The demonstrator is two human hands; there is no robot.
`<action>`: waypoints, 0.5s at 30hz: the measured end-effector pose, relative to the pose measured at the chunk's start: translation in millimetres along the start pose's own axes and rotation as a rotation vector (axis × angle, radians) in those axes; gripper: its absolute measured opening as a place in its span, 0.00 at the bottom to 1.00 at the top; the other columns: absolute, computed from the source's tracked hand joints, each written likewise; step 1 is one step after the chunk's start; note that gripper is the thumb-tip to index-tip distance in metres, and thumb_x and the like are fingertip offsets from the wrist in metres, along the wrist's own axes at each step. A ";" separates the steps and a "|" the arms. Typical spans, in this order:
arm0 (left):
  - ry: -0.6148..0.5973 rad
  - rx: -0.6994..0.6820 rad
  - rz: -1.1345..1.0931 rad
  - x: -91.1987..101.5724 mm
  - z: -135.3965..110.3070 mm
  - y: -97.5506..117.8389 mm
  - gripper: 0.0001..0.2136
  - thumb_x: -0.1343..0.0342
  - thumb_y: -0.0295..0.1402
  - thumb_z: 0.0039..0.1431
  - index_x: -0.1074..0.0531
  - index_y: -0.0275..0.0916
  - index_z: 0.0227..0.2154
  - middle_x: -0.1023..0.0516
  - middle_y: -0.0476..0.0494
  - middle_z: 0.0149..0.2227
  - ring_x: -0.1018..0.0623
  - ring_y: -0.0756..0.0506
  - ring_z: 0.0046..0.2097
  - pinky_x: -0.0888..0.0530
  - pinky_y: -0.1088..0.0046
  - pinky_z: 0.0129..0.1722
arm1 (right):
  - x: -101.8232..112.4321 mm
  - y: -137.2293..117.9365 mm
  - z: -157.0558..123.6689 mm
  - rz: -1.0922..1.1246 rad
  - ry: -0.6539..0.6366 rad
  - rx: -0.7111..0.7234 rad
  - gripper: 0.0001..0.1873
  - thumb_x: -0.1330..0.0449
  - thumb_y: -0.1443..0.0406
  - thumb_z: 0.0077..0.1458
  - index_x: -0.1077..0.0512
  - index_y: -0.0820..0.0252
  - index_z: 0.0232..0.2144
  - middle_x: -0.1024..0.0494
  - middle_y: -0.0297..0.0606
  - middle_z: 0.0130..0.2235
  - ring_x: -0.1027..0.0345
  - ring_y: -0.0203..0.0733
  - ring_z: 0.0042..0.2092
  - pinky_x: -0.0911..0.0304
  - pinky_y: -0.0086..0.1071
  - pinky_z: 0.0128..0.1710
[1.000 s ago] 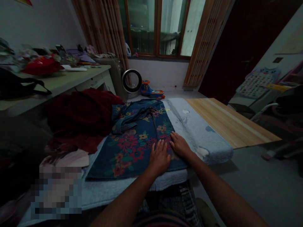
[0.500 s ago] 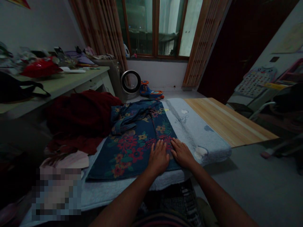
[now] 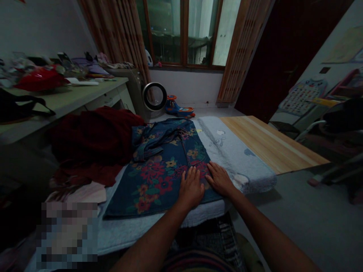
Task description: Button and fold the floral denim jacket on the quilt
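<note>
Lying on a pale blanket (image 3: 235,156) over the wooden desk (image 3: 272,143), window (image 3: 167,34) beyond, there's the flowered blue garment (image 3: 154,177)! Left hand (image 3: 192,189) and right hand (image 3: 221,179) rest on it, open, palms down, fingers forward, side by side.

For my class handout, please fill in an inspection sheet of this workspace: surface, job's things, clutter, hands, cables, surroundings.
Surface: pale patterned blanket, wood-grain board showing beyond it.
Job's things: dark blue floral garment spread on the blanket, its far part rumpled.
Clutter: dark red cloth heaped beside the garment; assorted items on the desk.
Hands: left hand flat on the garment; right hand flat at its right edge.
Cables: nothing seen.
Surroundings: window, curtains, ride-on toy.
</note>
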State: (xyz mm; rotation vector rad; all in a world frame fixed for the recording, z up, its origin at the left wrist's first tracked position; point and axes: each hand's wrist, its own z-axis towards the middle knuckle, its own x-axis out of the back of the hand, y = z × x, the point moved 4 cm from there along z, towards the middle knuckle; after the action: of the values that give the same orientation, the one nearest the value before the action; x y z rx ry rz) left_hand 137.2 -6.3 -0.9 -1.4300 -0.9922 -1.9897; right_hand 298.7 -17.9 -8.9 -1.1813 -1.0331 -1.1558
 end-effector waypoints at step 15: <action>0.048 0.027 -0.298 11.4 0.2 -12.0 0.15 0.50 0.30 0.61 0.28 0.43 0.50 0.31 0.47 0.61 0.38 0.46 0.65 0.47 0.56 0.67 | 3.0 -20.8 12.1 0.039 0.082 0.104 0.25 0.54 0.64 0.64 0.37 0.62 0.62 0.40 0.44 0.66 0.49 0.48 0.67 0.51 0.46 0.64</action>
State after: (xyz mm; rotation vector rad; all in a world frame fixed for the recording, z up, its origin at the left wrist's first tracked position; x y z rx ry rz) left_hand 124.7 1.4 6.7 -1.2733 -1.2661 -2.1977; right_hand 278.5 -6.5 -1.9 -1.0590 -0.9914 -1.0977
